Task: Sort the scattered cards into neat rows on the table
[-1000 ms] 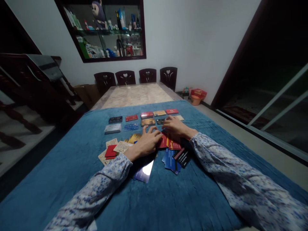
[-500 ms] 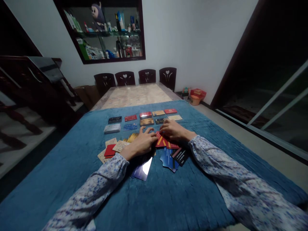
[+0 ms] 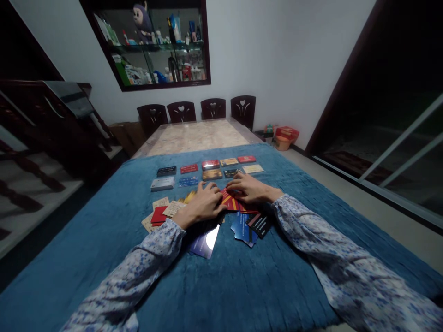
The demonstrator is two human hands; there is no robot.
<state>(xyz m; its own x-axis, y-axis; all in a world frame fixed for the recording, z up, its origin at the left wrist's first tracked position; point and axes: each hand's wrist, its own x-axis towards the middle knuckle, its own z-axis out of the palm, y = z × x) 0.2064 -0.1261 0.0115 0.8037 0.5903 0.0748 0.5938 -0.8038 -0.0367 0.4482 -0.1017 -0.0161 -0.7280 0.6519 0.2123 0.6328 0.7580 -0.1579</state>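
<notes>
Red cards now slightly further L, L hand & R hand curled about them, grip unclear, prob. squaring up.

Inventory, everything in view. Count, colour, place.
table: 1, pale, centre
cloth: 1, blue, over table
rowed cards: 10 piles or singles, mixed, two rows
striped cards: several, red and yellow, centre
blue cards: several, blue, below striped cards
black card: 1+, black, beside blue cards
purple card: 1+, purple, foreground
cream cards: several, cream, left
red card: 1+, red, amid cream cards
yellow cards: unclear, yellow, beside cream cards
chairs: 4, dark, far end
cabinet: 1, dark, back
plush toy: 1, purple, inside cabinet
shelf goods: many, mixed, inside cabinet
tub: 1, orange, far right
railing: 1, dark, left
doorway: 1, dark, right
left hand: 1, bare, at striped cards
right hand: 1, bare, on striped cards
</notes>
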